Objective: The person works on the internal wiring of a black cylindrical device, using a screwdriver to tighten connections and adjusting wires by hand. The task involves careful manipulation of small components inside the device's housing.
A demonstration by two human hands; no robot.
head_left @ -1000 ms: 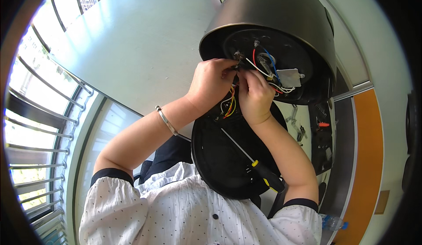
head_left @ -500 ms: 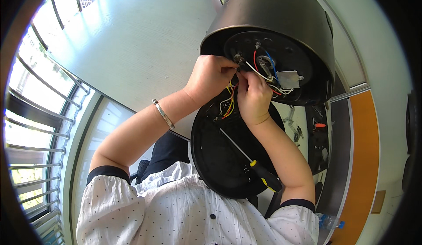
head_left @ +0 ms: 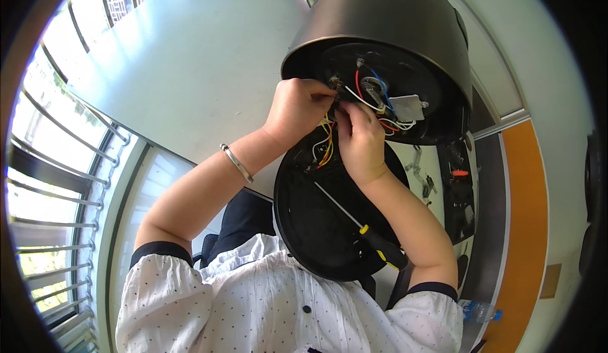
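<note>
A grey-brown electric cooker (head_left: 386,17) lies tipped on its side, its open black underside facing me. Inside are red, blue and white wires (head_left: 365,99) and a silvery plate (head_left: 406,108). At the left part of the opening, my left hand (head_left: 296,107) pinches something small that its fingers hide. Just right of it, the fingertips of my right hand (head_left: 361,139) are also pressed together at the same spot; what they hold cannot be made out. Yellow and red wires (head_left: 327,147) run below the hands to a round black base cover (head_left: 297,239). A black-and-yellow screwdriver (head_left: 364,229) rests in that cover.
The pale table (head_left: 183,55) stretches left and away. Right of the cover, small metal parts (head_left: 417,169) lie beside a black tool tray (head_left: 457,195). A clear plastic bottle (head_left: 478,310) is at lower right, and a barred window (head_left: 54,176) is on the left.
The cooker and both hands sit slightly further left in the picture. My fingers stay pinched at the same wiring spot, with the right fingertips shifted slightly.
</note>
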